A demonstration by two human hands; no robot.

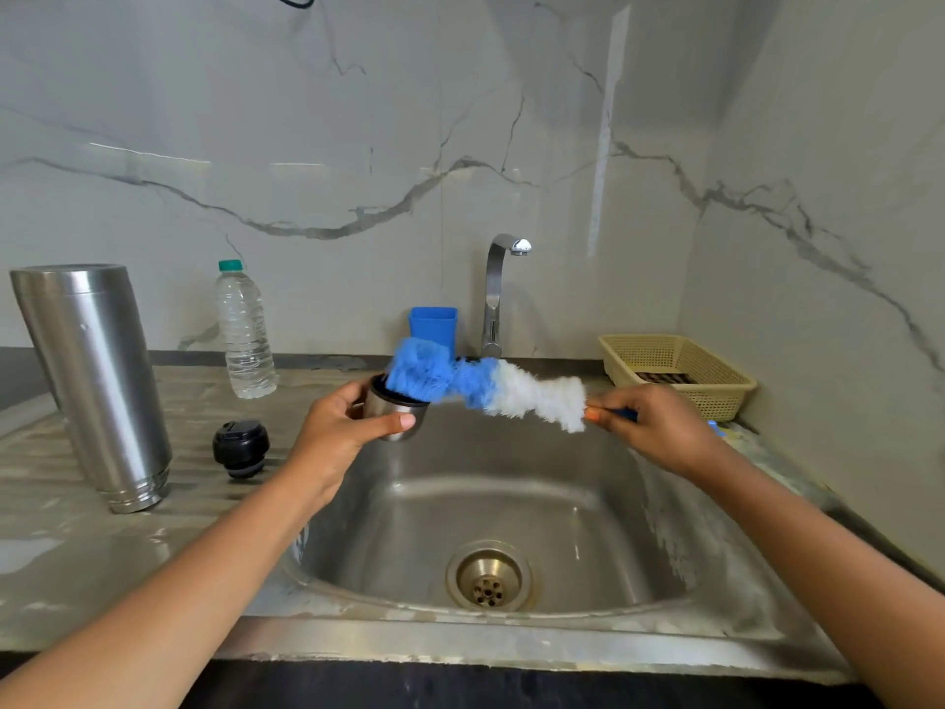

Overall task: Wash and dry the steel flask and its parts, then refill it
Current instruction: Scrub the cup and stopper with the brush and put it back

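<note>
Over the sink (511, 468), left hand (337, 427) grips the cup (396, 417); right hand (659, 427) grips the brush (486, 386), bristles running leftward into it.

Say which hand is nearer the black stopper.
Left. The left hand, holding the steel cup, is just right of the black stopper; the right hand grips the brush farther right.

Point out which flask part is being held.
The small steel cup in the left hand; the tall steel flask body and black round stopper stand on the counter.
</note>
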